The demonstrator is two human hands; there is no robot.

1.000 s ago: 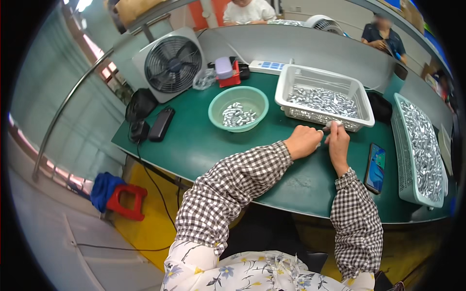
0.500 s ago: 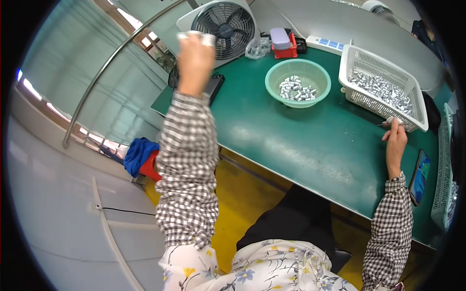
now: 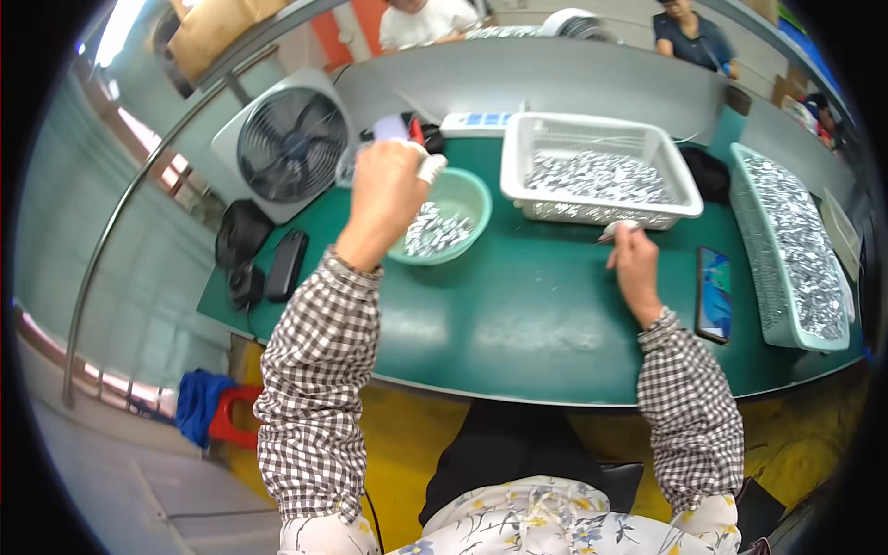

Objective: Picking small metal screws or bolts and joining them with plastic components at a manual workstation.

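Left hand point(image 3: 384, 190) is now across the near-left side of the green bowl point(image 3: 465, 191) instead of way out in front of the fan point(image 3: 294, 146), while the right hand point(image 3: 636, 264) is by the front of the white basket point(image 3: 517, 153) same as half a second ago. View's swung round a bit too, so don't trust the background shift.

Left's balled into a fist, white covering on the thumb; can't tell if anything's inside. Right is pinching a thin pointed tool point(image 3: 606, 235), tip angled left, held out near the fingertips, I'd guess for finer control.

Little silvery pieces point(image 3: 435, 231) sit loose in the bowl, with way more in the white basket and the pale green basket point(image 3: 773, 277) at far right. Bowl and white basket stand side by side, probably so both hands reach without stretching. Phone point(image 3: 713, 293) lies flat between right hand and green basket, likely parked there to leave the middle of the table point(image 3: 499, 324) for working.
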